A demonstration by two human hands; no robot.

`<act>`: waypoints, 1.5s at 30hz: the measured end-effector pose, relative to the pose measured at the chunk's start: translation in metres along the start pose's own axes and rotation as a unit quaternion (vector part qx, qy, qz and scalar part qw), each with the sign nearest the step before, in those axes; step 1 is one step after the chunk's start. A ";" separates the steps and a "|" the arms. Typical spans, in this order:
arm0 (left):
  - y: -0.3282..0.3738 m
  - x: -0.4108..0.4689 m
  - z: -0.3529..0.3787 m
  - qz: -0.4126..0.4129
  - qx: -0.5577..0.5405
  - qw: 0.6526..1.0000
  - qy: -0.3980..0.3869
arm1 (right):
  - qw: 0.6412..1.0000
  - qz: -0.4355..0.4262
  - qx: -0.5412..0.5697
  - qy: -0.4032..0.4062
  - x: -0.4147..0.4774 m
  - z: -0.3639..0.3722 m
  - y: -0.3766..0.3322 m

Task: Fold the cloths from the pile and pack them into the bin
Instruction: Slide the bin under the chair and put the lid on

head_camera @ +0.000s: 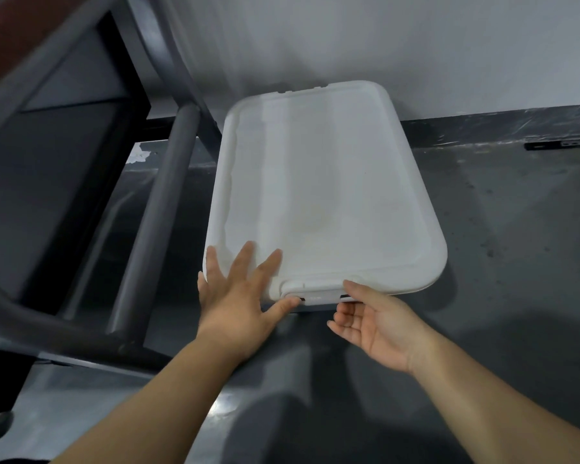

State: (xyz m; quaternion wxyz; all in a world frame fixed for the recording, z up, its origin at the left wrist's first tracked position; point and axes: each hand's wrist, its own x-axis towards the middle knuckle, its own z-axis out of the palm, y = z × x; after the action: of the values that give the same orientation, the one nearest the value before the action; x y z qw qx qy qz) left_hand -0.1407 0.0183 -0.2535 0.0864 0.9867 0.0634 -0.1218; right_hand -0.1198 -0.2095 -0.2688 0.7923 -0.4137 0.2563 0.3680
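Tubing (168,209) of dark grey metal, part of some furniture frame, slants across the left side, one round bar running down just beside the bin's left edge. To its right the person's left hand (235,303) lies flat on the near left corner of the lid (332,169). Its fingers are straight and spread, and the thumb reaches out to the left end of the latch (318,294); it grips nothing. The white bin (221,195) stands on the dark grey floor (499,229) with its lid on, its far end up against the pale wall (416,45), so what is inside cannot be seen. The latch sits at the middle of the lid's near edge. Right of it the right hand (375,326) is turned palm up with the fingers loosely bent, holding nothing. Its thumb touches the lid's edge at the right end of the latch, and its fingertips sit just below the latch. Far to the right a black strip (563,144) lies on the floor near the foot of the wall.
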 end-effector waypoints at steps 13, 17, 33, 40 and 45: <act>0.019 0.011 -0.009 -0.048 -0.069 0.996 0.026 | 0.981 0.044 -0.134 0.131 -0.011 0.020 -0.006; 0.042 0.033 -0.021 -0.021 -0.084 0.995 0.053 | 0.972 0.139 -0.173 0.076 -0.033 0.030 -0.034; 0.058 0.223 -0.030 -0.020 0.026 0.996 0.082 | 0.544 -0.313 -0.742 0.237 0.115 0.029 -0.158; 0.054 0.222 -0.038 -0.003 -0.011 0.998 0.067 | 0.548 -0.264 -0.757 0.240 0.142 0.062 -0.190; 0.035 0.313 -0.066 -0.062 -0.003 0.987 0.147 | 0.527 -0.264 -0.769 0.248 0.194 0.082 -0.221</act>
State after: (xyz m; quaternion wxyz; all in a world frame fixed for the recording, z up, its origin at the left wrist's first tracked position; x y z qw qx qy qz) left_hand 0.1810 0.0290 -0.2642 0.0715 0.9879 0.1364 0.0194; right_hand 0.1803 -0.1537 -0.2598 0.1331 -0.9861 -0.0603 0.0792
